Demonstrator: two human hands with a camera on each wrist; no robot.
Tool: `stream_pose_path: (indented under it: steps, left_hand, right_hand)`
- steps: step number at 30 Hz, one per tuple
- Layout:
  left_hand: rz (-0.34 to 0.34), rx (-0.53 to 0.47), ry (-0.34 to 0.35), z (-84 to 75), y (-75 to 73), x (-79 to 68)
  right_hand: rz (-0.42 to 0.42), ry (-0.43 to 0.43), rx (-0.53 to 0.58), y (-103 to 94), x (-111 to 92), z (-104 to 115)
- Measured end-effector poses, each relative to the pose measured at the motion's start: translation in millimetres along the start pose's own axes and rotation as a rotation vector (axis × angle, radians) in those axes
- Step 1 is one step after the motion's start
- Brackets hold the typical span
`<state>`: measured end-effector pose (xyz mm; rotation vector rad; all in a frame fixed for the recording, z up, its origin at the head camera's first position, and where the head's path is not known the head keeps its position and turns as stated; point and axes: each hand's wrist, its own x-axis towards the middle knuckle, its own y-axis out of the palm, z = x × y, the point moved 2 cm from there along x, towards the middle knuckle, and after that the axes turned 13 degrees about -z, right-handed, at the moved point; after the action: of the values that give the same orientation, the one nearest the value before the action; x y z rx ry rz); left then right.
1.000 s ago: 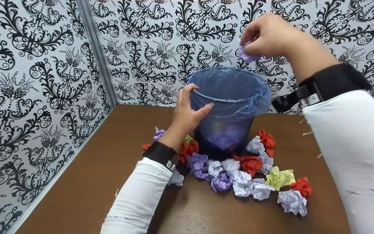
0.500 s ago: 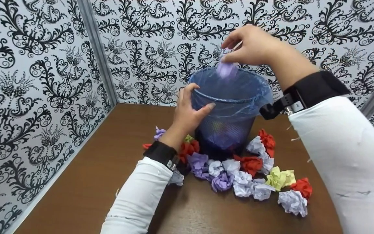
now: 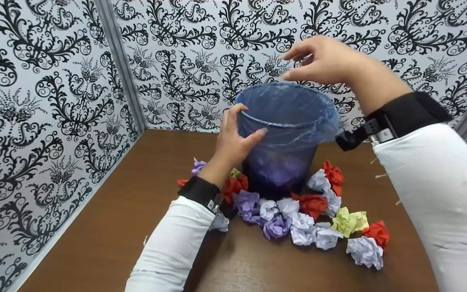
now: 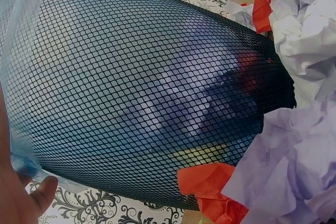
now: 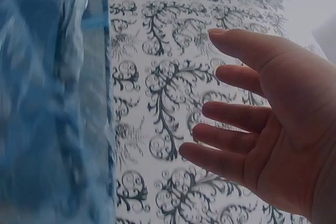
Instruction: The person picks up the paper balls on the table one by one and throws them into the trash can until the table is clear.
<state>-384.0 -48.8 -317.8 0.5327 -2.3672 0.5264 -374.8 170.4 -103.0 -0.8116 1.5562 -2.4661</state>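
Observation:
A dark mesh wastebasket [image 3: 282,162] stands upright on the table, lined with a blue plastic bag [image 3: 298,136] folded over its rim. My left hand [image 3: 233,140] holds the rim at its left side, fingers over the edge and thumb along the outside. Above the back of the opening hovers my right hand [image 3: 322,61], its fingers apart and holding nothing, as the right wrist view also shows with the spread palm [image 5: 283,129]. Through the mesh in the left wrist view, crumpled purple paper [image 4: 184,87] is visible low inside, with some red and yellow.
Crumpled paper balls lie around the basket's base: purple [image 3: 277,227], white [image 3: 303,229], red [image 3: 312,205] and yellow-green [image 3: 349,222]. Others sit partly behind the left wrist. The brown table [image 3: 108,227] meets patterned wall panels [image 3: 189,81] at the back and left.
My right hand came left and down over the basket, let go of a purple paper ball, which fell inside, then drew slightly back right. The left hand stays on the rim.

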Motion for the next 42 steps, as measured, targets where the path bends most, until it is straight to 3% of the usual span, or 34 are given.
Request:
stream_pose_path:
  steps: [9, 14, 20, 25, 34, 42]
  left_hand:
    - [0.016, -0.016, -0.017, -0.6, 0.7, -0.7]
    - [0.010, -0.015, -0.021, 0.9, -0.1, -0.7]
    - [0.004, -0.004, -0.008, 3.4, -0.2, -1.4]
    - [0.003, -0.003, -0.001, 3.3, 0.3, -0.7]
    - [0.012, -0.008, -0.002, 1.8, 0.9, 0.3]
    - [0.017, -0.013, -0.012, 0.8, 0.0, 0.3]
  right_hand:
    - [-0.050, 0.077, -0.022, -24.6, -24.4, -67.3]
    - [-0.046, 0.130, -0.045, -19.9, -38.8, -112.6]
    - [0.039, 0.213, -0.031, 18.8, -59.4, -160.5]
    - [0.097, 0.193, -0.034, 60.0, -74.0, -186.5]
    - [0.209, 0.072, -0.076, 122.4, -93.4, -207.5]
    - [0.294, 0.115, -0.084, 158.1, -108.6, -211.3]
